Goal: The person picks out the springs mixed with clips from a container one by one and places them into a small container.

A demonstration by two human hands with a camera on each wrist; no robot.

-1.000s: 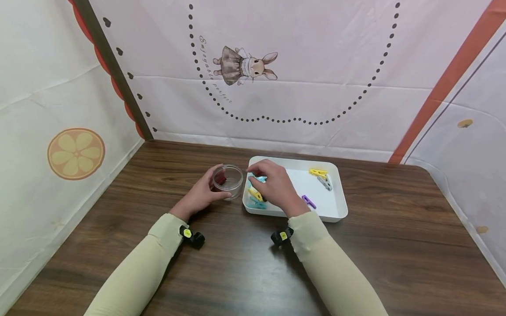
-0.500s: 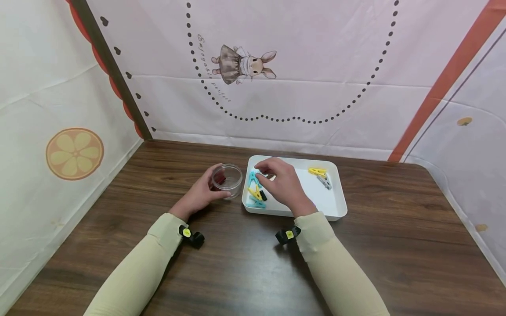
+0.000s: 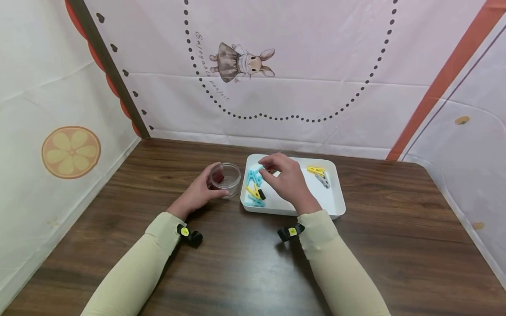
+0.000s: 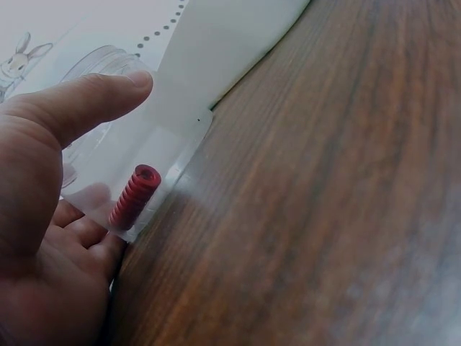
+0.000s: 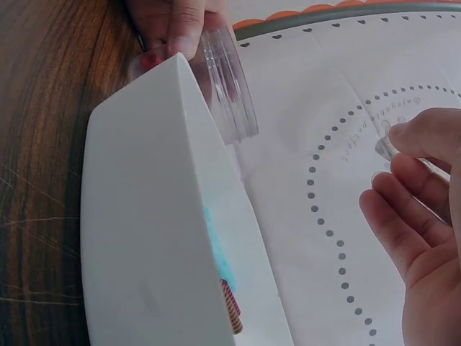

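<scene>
My left hand (image 3: 199,191) curls round a clear round jar (image 3: 229,189), thumb on the near side and fingers on the far side. Through the jar's wall a red coil spring (image 4: 135,198) shows at the bottom. My right hand (image 3: 290,177) is over the white tray (image 3: 340,199), its thumb and fingers bent together. In the right wrist view a small pale grey piece (image 5: 385,149) is pinched at its thumb tip; I cannot tell its kind. Teal clips (image 3: 254,177), a yellow clip (image 3: 253,191) and a small black piece (image 3: 262,194) lie at the tray's left end.
At the tray's right end lie yellow clips (image 3: 316,170) and a grey clip (image 3: 323,181). A red-and-tan striped spring (image 5: 231,306) lies in the tray. The dark wooden table (image 3: 237,267) runs back to a printed cloth wall (image 3: 300,101).
My right hand has moved right and slightly away over the tray, uncovering teal and yellow clips at the left end and covering the purple clip. My left hand stays on the jar.
</scene>
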